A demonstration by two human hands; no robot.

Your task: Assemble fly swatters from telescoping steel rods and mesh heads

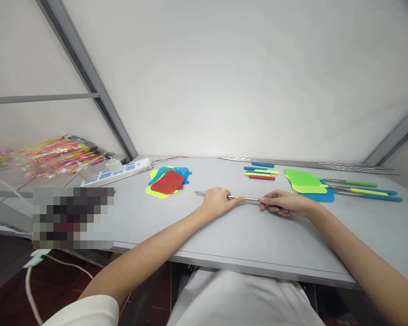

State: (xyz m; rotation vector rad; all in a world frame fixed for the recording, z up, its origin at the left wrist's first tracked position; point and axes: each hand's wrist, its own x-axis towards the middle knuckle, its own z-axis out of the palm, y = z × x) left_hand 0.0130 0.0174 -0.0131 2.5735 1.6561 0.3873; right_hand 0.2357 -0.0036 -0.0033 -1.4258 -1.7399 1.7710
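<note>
A thin metal rod (252,199) lies crosswise just above the table's middle, held from both sides. My left hand (218,202) is closed around it near its left end, thumb stretched along the rod. My right hand (279,202) pinches its right end between thumb and fingers. Left of my hands lies a loose pile of fly swatter heads, with a red one (167,182) on top of blue and yellow ones. Behind my right hand are several coloured handle tubes, among them a red tube (261,177). Fly swatters with a green head (302,177) on top rest to the right.
Long metal rods (313,165) lie along the wall at the back. A white power strip (122,172) with plugs and cables sits at the table's left. Plastic-wrapped coloured goods (61,156) lie beyond it. A pixelated patch hides something at the left front.
</note>
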